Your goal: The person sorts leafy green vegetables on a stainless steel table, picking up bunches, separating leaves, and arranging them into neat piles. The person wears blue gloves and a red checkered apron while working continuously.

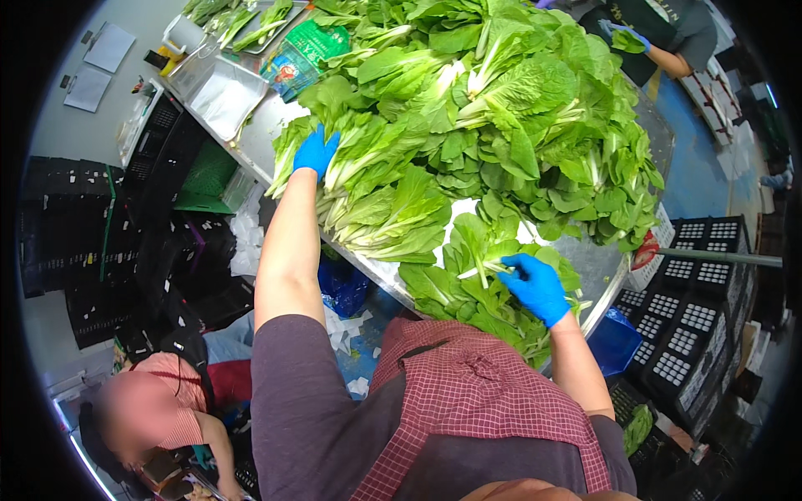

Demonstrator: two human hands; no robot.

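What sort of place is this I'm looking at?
Most likely a vegetable sorting or packing room: leafy greens are heaped on a metal table, black plastic crates stand beside it, and a co-worker across the table wears gloves too.

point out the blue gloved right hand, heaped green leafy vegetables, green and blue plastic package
Blue gloved right hand (pixel 536 290): head view, back of glove
Heaped green leafy vegetables (pixel 522 150): head view, central leaf
Green and blue plastic package (pixel 324 42): head view, upper part
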